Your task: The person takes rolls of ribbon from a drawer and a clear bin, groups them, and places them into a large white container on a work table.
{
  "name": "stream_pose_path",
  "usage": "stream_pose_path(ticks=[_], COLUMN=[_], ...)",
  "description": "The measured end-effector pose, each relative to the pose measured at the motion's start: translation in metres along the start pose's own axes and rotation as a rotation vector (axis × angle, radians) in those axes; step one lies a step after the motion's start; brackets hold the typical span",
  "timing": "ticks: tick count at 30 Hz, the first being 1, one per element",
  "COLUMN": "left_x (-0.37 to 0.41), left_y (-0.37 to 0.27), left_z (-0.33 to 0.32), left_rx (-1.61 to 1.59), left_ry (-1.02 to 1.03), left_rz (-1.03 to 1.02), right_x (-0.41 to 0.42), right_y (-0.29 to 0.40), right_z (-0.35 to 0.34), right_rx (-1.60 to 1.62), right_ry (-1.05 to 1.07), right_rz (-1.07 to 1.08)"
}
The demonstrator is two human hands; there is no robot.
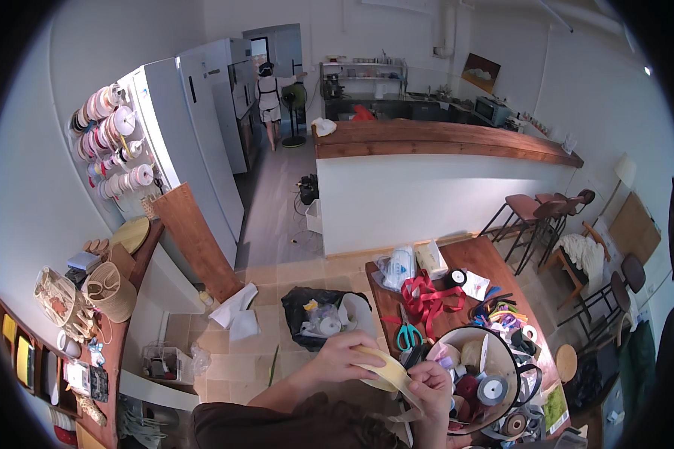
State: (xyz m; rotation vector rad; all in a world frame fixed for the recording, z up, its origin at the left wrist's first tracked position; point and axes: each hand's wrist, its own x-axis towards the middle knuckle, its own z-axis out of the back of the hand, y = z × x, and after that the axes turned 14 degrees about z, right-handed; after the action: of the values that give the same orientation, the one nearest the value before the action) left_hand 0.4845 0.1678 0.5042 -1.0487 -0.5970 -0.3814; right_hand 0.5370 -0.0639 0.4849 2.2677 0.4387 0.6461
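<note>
My left hand (342, 358) is closed around a roll of pale yellow ribbon (390, 367) in front of my body. The fingers of my right hand (431, 387) pinch the ribbon's unwound strip, which hangs down past that hand. Just right of it sits a large round white bin (511, 387) with a black rim, filled with ribbon spools, among them a grey spool (492, 390). Teal-handled scissors (409, 337) lie on the wooden table (472, 252) beyond my hands. A loose heap of red ribbon (427, 300) is spread behind the scissors.
A waste bin lined with a black bag (297, 320) stands on the floor ahead. A wooden plank (196, 241) leans at the left, near a side counter (121, 348). A person (268, 92) stands far back beside a fan (295, 98). Bar stools (531, 210) stand at the right.
</note>
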Motion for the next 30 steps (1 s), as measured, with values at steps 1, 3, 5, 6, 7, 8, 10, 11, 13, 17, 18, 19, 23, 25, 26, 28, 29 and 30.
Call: stream_pose_path(ticks=[1, 3, 5, 6, 7, 8, 10, 11, 13, 17, 18, 19, 23, 25, 26, 28, 29, 30], left_x=[0.000, 0.000, 0.000, -0.001, -0.001, 0.002, 0.002, 0.002, 0.001, 0.003, 0.003, 0.003, 0.004, 0.005, 0.005, 0.004, 0.004, 0.002], left_y=[-0.001, -0.001, 0.000, 0.003, 0.004, 0.002, 0.007, 0.010, 0.011, 0.012, 0.012, 0.012, 0.016, 0.018, 0.017, 0.017, 0.018, 0.020], left_z=[0.000, -0.001, -0.001, 0.000, 0.000, 0.002, 0.002, 0.002, 0.003, 0.001, 0.001, 0.001, 0.000, -0.004, -0.005, -0.006, -0.007, -0.007], left_rx=[0.002, -0.017, -0.060, -0.095, -0.130, -0.116, -0.157, -0.178, -0.175, -0.230, -0.209, -0.233, -0.289, -0.305, -0.301, -0.303, -0.304, -0.308], left_ry=[-0.005, -0.045, -0.074, -0.077, -0.080, -0.064, -0.073, -0.078, -0.083, -0.059, -0.062, -0.062, -0.069, -0.093, -0.110, -0.135, -0.148, -0.186], left_rz=[-0.007, -0.005, 0.012, 0.028, 0.045, 0.024, 0.020, 0.019, 0.030, 0.034, 0.021, 0.011, -0.019, -0.035, -0.035, -0.024, -0.017, -0.014], right_x=[0.000, -0.001, 0.002, 0.001, 0.002, 0.004, 0.005, 0.005, 0.007, 0.005, 0.004, 0.004, 0.011, 0.011, 0.010, 0.008, 0.008, 0.008], right_y=[-0.005, -0.010, -0.010, -0.011, -0.011, -0.010, -0.004, -0.001, 0.004, 0.002, -0.001, 0.002, 0.009, 0.008, 0.005, 0.002, 0.001, 0.000], right_z=[0.000, -0.002, -0.006, -0.004, 0.000, 0.003, 0.004, 0.001, -0.005, -0.007, -0.006, -0.006, -0.009, -0.013, -0.008, -0.006, -0.006, -0.006], right_rx=[0.021, 0.037, 0.027, 0.027, 0.049, 0.071, 0.111, 0.079, 0.018, 0.036, 0.088, 0.073, 0.028, 0.000, 0.016, 0.019, 0.020, 0.024], right_ry=[0.005, -0.002, -0.027, -0.035, -0.018, -0.001, 0.017, 0.012, 0.005, 0.004, 0.023, 0.055, 0.111, 0.069, 0.136, 0.130, 0.127, 0.133], right_rz=[-0.003, 0.000, 0.011, -0.003, 0.004, 0.011, 0.027, 0.023, 0.013, 0.001, 0.004, -0.002, -0.003, 0.004, -0.003, 0.018, 0.028, 0.043])
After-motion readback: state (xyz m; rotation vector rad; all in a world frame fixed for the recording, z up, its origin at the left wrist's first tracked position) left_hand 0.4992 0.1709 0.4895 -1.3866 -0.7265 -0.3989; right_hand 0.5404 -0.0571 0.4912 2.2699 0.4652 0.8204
